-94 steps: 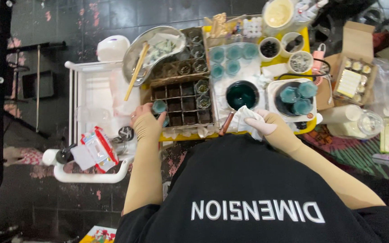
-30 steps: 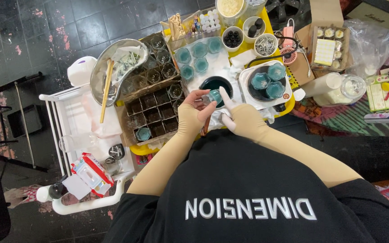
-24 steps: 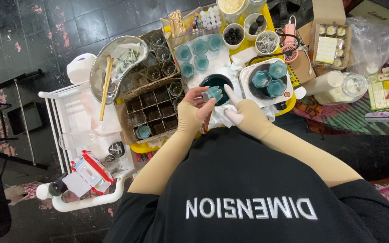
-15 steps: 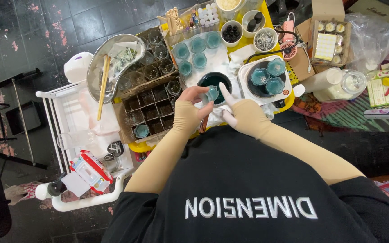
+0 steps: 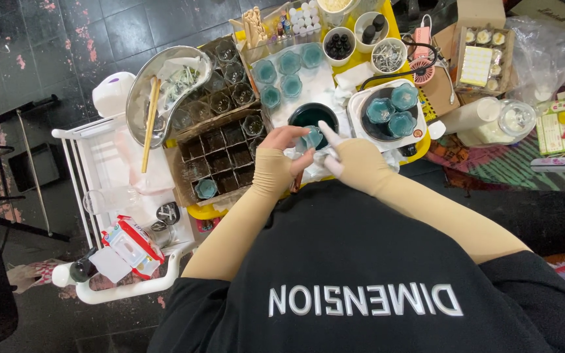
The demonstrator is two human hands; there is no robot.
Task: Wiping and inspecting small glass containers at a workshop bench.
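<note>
My left hand (image 5: pixel 284 140) pinches a small teal glass cup (image 5: pixel 311 137), just at 6 o'clock of the dark teal bowl (image 5: pixel 313 116). My right hand (image 5: pixel 336 145), fingers curled w/ a white cloth (image 5: pixel 320 167), touches the cup's 3 o'clock side.

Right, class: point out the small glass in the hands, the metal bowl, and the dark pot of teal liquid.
small glass (image 5: pixel 311 138), head view, its teal side.
metal bowl (image 5: pixel 140 90), head view, left rim.
dark pot (image 5: pixel 313 116), head view, teal liquid surface.
</note>
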